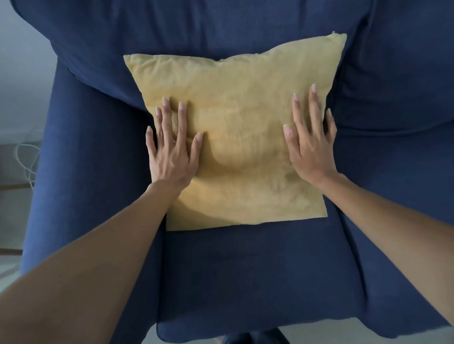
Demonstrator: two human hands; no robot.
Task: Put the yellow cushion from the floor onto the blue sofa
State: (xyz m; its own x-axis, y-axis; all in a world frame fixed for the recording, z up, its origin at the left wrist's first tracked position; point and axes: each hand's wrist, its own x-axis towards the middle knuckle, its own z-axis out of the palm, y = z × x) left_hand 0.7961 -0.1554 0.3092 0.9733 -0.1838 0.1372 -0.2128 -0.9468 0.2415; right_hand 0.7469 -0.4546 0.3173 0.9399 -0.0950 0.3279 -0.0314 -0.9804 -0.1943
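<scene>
The yellow cushion [238,134] leans on the blue sofa [252,270]. Left hand [171,153] and right hand [311,149] lie flat, fingers spread, grasping nothing, cushion beneath them.

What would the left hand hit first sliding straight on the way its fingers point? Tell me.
Left hand lies flat on the yellow cushion, fingers toward the sofa back. It would cross cushion fabric, then probably meet the blue sofa backrest.
</scene>
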